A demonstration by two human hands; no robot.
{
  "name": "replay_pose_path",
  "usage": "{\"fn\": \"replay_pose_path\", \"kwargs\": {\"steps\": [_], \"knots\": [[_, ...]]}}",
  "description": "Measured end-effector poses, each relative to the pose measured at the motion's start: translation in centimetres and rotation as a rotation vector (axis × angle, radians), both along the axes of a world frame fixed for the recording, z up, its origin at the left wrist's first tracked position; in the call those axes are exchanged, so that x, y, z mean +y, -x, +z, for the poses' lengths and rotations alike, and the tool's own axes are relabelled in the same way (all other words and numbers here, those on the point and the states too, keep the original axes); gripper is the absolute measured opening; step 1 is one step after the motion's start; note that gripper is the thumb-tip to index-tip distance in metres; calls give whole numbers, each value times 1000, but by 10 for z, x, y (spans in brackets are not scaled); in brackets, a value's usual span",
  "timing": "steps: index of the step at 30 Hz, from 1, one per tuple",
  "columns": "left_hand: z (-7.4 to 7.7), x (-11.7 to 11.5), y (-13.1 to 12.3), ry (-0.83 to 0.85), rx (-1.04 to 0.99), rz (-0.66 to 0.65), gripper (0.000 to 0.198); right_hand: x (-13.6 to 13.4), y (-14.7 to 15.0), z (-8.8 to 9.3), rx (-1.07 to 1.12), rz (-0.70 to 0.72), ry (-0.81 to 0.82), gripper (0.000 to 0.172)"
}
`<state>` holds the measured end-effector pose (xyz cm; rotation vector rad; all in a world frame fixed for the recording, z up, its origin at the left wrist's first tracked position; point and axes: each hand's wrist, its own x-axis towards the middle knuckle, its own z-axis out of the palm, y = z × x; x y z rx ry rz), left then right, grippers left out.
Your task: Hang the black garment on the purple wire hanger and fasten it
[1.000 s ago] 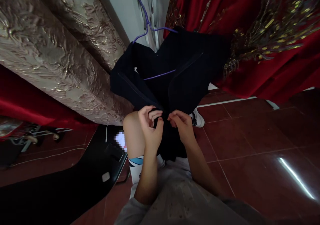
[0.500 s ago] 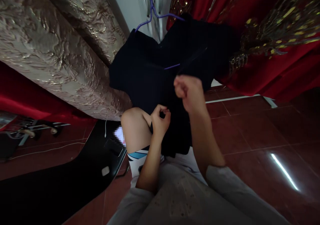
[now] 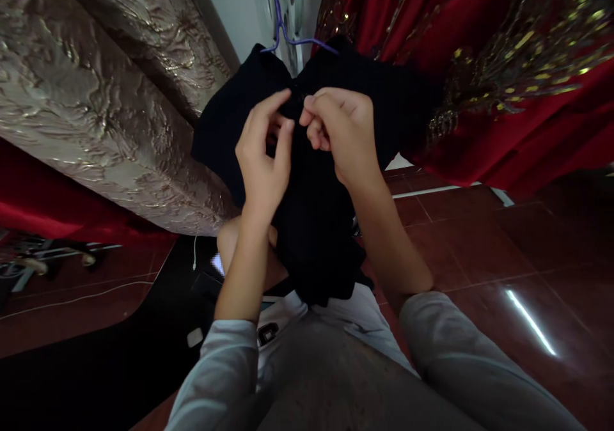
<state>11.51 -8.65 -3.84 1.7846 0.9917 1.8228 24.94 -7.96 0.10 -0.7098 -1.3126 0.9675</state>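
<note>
A dark navy garment [image 3: 311,226] with an open V-shaped neckline hangs from a purple wire hanger [image 3: 279,25], and its lower part lies over my lap. My left hand [image 3: 263,149] is in front of the garment just below the neckline, thumb and forefinger apart with a gap between them. Close beside it on the right, my right hand [image 3: 343,127] has its fingers curled and the thumb pressed to the forefinger. Whatever that pinch holds, if anything, is too small or hidden to make out.
A shiny textured beige curtain [image 3: 144,111] hangs at the left, and red cloth with gold sequins [image 3: 518,54] at the right. A black table [image 3: 119,354] at lower left bears a small white case [image 3: 194,337]. A white rail [image 3: 436,190] runs near the red tiled floor [image 3: 480,245].
My left hand has risen from my lap to the garment's neckline. My right hand has moved up and slightly left, now near the left one. The view has shifted slightly.
</note>
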Motion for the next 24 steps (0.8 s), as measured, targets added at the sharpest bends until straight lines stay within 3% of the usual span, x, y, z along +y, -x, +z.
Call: {"fn": "replay_pose_path", "kwargs": {"steps": [3, 6, 10, 12, 13, 14, 16, 18, 20, 22, 24], "knots": [[17, 4, -2, -24, 98, -21, 23, 6, 3, -12, -2, -34, -20, 29], [14, 5, 6, -94, 140, 19, 23, 12, 4, -48, -75, -87, 26, 30], [0, 44, 62, -197, -60, 230, 19, 8, 2, -92, -205, -151, 150, 29], [-13, 74, 95, -133, -261, 365, 12, 4, 2, -95, -224, -153, 134, 27], [-22, 87, 108, 39, -384, 379, 13, 2, 3, -92, -233, -140, 114, 27], [-33, 96, 115, 270, -486, 320, 19, 0, 3, -88, -242, -122, 99, 26], [-61, 102, 115, 472, -517, 222, 23, -3, 4, -81, -239, -73, 94, 26], [-90, 93, 103, 599, -515, 128, 21, -10, 1, -83, -178, -44, 129, 26], [-114, 76, 87, 685, -518, 52, 15, -21, -6, -97, -66, -62, 201, 26], [-125, 59, 75, 732, -517, -9, 10, -37, -17, -120, 27, -135, 288, 27], [-122, 44, 66, 736, -507, -50, 6, -54, -27, -142, 62, -227, 352, 28]]}}
